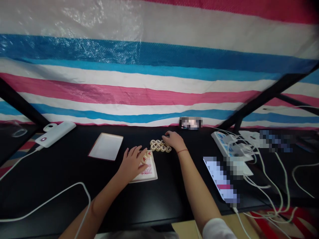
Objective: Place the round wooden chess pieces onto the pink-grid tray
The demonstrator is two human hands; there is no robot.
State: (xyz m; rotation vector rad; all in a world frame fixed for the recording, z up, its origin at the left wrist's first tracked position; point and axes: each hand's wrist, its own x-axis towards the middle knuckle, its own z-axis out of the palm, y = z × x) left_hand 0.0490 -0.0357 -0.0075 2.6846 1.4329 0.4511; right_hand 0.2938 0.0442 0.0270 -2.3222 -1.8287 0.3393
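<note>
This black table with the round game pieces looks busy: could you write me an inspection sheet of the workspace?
Surface: black table, dark and cluttered.
Items at hand: round wooden Chinese chess pieces in a cluster; more on a printed card; white tray to the left.
Clutter: white power bank; pixelated flat device.
Hands: left hand over the pieces on the card; right hand touching the cluster.
Cables: white cables around a power strip.
Surroundings: striped tarpaulin behind, on black bars.
</note>
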